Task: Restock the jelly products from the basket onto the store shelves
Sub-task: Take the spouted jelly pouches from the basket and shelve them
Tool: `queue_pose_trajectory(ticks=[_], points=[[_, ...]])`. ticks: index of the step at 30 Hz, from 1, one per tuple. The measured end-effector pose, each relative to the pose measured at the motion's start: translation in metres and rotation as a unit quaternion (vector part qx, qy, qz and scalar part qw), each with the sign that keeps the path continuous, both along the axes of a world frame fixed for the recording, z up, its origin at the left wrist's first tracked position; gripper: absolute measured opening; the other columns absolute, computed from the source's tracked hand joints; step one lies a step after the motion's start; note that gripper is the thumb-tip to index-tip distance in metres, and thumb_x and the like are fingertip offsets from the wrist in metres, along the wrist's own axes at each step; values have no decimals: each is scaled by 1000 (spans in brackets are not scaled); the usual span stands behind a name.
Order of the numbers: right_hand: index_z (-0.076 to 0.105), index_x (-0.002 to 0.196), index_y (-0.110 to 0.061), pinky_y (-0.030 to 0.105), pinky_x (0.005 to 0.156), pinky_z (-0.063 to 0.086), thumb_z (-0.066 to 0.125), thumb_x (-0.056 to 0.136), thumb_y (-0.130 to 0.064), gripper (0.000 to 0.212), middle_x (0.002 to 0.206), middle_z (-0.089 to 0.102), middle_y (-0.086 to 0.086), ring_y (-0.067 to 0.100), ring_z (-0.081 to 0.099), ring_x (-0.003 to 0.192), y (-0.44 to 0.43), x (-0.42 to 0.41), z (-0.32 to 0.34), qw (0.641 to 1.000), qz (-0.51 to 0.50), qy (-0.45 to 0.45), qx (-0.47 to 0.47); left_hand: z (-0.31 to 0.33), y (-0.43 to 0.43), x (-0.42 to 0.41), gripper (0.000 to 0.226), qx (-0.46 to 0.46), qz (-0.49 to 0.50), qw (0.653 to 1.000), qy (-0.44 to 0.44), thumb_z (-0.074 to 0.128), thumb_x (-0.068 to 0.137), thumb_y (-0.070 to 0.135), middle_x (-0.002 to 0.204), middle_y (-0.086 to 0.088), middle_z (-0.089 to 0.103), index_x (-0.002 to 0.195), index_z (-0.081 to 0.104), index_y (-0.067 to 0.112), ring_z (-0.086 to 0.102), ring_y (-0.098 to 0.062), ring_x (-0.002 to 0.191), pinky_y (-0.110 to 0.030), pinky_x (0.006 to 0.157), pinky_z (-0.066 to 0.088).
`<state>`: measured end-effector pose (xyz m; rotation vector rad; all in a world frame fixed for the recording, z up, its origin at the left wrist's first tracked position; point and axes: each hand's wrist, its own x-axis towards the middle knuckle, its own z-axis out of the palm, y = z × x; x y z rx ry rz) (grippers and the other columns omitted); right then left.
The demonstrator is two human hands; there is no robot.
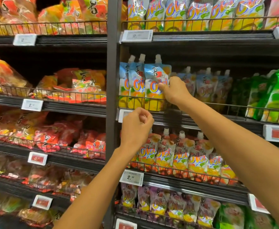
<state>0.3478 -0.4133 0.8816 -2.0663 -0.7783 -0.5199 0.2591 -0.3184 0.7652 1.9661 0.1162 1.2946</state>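
Three blue-and-yellow jelly pouches with white spouts stand upright at the left end of the middle shelf, behind its wire rail [201, 105]. My right hand [175, 90] grips the right edge of the front pouch [153, 90], thumb on its face. My left hand [136, 128] hovers below, in front of the shelf edge, fingers curled and holding nothing. More pouches of the same kind [204, 86] stand further back on this shelf. The basket is out of view.
Orange pouches [181, 157] fill the shelf below, purple ones [160, 205] the one under that, yellow ones [176, 14] the top. Green packs [274, 96] sit at the right. Bagged jellies [79, 85] fill the left bay beyond a dark upright post [112, 80].
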Motion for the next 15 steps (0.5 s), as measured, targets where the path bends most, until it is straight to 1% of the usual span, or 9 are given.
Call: queue_pose_trajectory(ticks=[2,4,6,8,10,11,13,14,15], points=[[54,120,5,46,93,51,48,103,-28,38,120,63,22,36,62,110,-2,-1,3,999,-10,2,-41,-6,-5,0,7,-4,-12,1000,3,62,88,23,66,6,63,82,65,23,58,-5,61,-25,60,52],[54,121,6,39,87,50,44,105,-25,36,120,61,23,34,60,107,-3,-1,6,996,-8,10,-91,-11,-10,1,7,-10,-25,1000,7,62,88,22,67,3,65,82,66,22,60,-8,62,-28,60,53],[54,121,7,32,75,42,43,105,-20,33,112,60,21,28,55,94,-3,-3,6,992,-5,14,-125,-16,-16,1,7,-21,-39,999,11,63,88,20,65,1,64,82,66,20,56,-5,57,-26,58,51],[56,118,8,32,71,39,44,104,-15,30,106,60,20,25,53,89,-5,-5,3,992,-24,3,-121,-23,-23,1,8,-25,-47,998,19,63,88,19,62,5,61,81,66,18,51,-1,54,-21,57,47],[57,117,8,34,75,43,45,102,-11,27,113,63,22,30,59,99,-12,-7,-4,995,-47,-21,-82,-35,-29,0,9,-27,-58,997,33,62,88,17,64,4,62,80,66,18,51,-1,54,-22,57,47],[57,119,6,34,81,45,44,102,-10,27,118,63,20,30,60,108,-18,-9,-11,997,-48,-40,-45,-43,-32,-1,9,-28,-66,997,39,62,88,16,65,2,63,80,66,19,51,-1,55,-23,57,47],[56,128,-1,24,94,44,45,101,-8,30,125,63,11,20,59,118,-34,-19,-31,995,-17,-82,59,-65,-39,-3,11,-34,-85,994,57,61,88,15,66,-1,63,79,66,19,50,-2,56,-23,57,45],[57,128,-4,16,94,44,46,99,-6,31,122,66,6,13,60,115,-45,-27,-46,988,10,-98,115,-79,-42,-4,12,-43,-97,992,71,61,89,15,64,0,61,79,66,19,50,-2,56,-21,56,44],[60,123,-7,12,90,45,47,97,-4,29,115,69,2,8,62,108,-56,-34,-63,981,32,-105,163,-95,-46,-5,12,-53,-108,989,85,61,90,14,63,3,58,79,65,19,49,-2,56,-18,55,42]])
